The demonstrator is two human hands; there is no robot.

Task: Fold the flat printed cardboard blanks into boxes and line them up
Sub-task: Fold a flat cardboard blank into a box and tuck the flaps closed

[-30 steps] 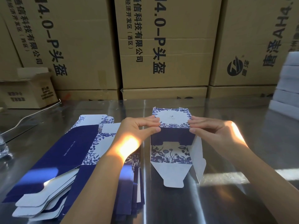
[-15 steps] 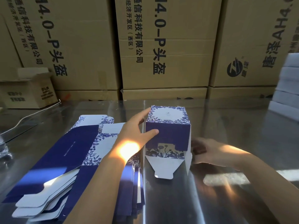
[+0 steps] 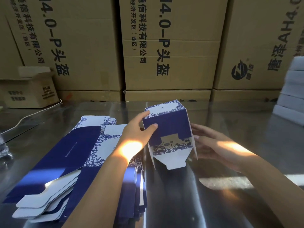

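Gripping the half-folded box [image 3: 169, 127] mid-table by its top-left corner, the left hand [image 3: 136, 137] pinches it thumb-to-fingers. The right hand [image 3: 212, 142] has straight fingers beside the right flap. Flat blanks [image 3: 79, 150] crowd the left, and the table [image 3: 246, 129] stretches off to the right. Box tilts now, it was upright before.

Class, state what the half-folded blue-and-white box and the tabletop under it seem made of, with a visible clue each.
The half-folded blue-and-white printed box: thin card, seemingly, printed outside, plain white inside; its flaps show crisp creases. The shiny grey tabletop: probably polished metal; it mirrors the brown cartons and sunlight.
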